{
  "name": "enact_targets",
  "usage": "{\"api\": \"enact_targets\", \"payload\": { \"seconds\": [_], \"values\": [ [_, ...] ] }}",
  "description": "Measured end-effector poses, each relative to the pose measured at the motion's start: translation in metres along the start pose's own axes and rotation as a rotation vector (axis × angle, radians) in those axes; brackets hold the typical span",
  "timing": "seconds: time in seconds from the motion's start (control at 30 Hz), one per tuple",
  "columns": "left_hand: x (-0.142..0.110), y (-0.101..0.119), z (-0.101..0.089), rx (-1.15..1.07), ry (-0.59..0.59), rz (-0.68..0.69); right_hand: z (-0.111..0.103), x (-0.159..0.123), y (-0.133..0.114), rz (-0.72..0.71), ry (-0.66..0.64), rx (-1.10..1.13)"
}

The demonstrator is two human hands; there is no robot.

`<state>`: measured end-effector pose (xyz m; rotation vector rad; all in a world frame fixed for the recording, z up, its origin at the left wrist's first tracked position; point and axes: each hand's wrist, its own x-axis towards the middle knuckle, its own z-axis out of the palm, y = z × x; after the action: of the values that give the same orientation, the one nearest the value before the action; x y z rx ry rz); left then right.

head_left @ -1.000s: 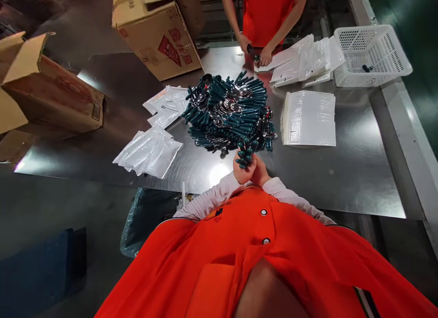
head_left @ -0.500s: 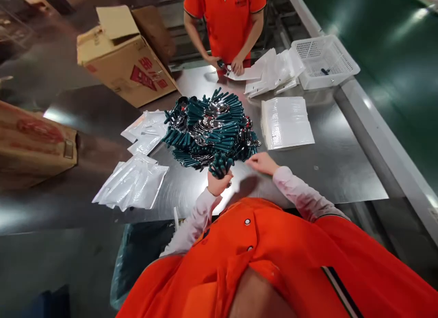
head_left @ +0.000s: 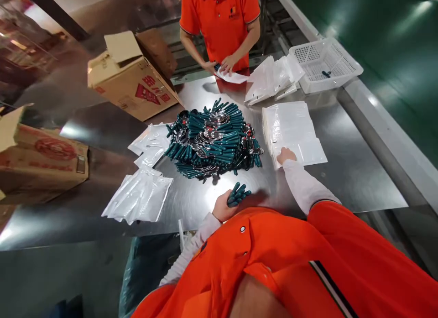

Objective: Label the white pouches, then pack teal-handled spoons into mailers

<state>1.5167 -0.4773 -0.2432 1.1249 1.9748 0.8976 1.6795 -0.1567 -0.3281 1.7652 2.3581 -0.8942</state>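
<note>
My left hand point(head_left: 224, 206) is closed round a bundle of green-handled cutlery point(head_left: 238, 195) near the table's front edge; the handle ends stick out and the metal ends are hidden. Beyond it lies a large heap of green-handled spoons and other cutlery point(head_left: 208, 142). To the right, my right hand point(head_left: 286, 155) is closed at the near left edge of a white bubble mailer point(head_left: 308, 152), which sits askew on a stack of white bubble mailers point(head_left: 287, 119). My fingertips there are partly hidden.
Filled white mailers point(head_left: 140, 195) lie at the left front of the metal table point(head_left: 356, 172). Cardboard boxes point(head_left: 137, 87) stand at the left and far left. Opposite, a co-worker point(head_left: 222, 26) handles a white mailer. A white basket point(head_left: 328, 76) with a dark item stands at the back right.
My hands have parted. The left keeps the cutlery bundle and has drawn back from the heap; the right has moved rightward onto the mailer stack, and the top mailer has shifted askew.
</note>
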Motion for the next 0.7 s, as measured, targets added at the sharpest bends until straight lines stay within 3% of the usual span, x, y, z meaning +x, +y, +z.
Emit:
{"api": "enact_targets", "payload": {
  "seconds": [0.13, 0.23, 0.33, 0.4, 0.5, 0.7],
  "values": [
    [0.017, -0.004, 0.017, 0.311, -0.070, -0.074, 0.052, -0.052, 0.006, -0.083, -0.124, 0.021],
    [0.042, -0.011, 0.040, 0.449, -0.216, -0.146, 0.098, -0.098, -0.002, -0.164, -0.271, 0.067],
    [0.056, -0.025, 0.055, 0.633, -0.399, -0.268, 0.125, -0.122, -0.008, -0.188, -0.385, 0.128],
    [0.056, -0.033, 0.058, 0.719, -0.444, -0.323, 0.130, -0.124, -0.009, -0.169, -0.437, 0.163],
    [0.051, -0.038, 0.057, 0.778, -0.456, -0.301, 0.127, -0.122, -0.012, -0.149, -0.462, 0.192],
    [0.055, -0.032, 0.066, 0.713, -0.390, -0.370, 0.107, -0.140, -0.037, -0.329, -0.266, 0.142]
  ]
}}
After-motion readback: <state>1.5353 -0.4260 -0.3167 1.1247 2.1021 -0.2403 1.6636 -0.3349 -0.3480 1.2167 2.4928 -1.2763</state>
